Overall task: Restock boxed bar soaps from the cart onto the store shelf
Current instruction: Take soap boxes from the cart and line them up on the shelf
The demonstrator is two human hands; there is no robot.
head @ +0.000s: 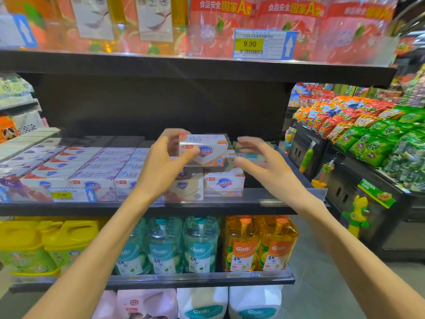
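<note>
Your left hand (164,162) grips a white-and-orange cardboard soap box (203,149), held above the stacked soap boxes (224,181) on the black metal shelf (207,203). Just right of the box, your right hand (264,164) hovers with fingers spread wide.

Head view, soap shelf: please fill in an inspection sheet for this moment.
Surface: black store shelf with a clear front rail.
Job's things: boxed soap held above stacked soap boxes; more rows of boxes to the left.
Clutter: yellow price tag on the rail.
Grippers: left hand grips the boxed soap; right hand open beside it, fingers spread.
Cables: nothing seen.
Surroundings: detergent bottles below, snack bags at right; cart not in view.
</note>
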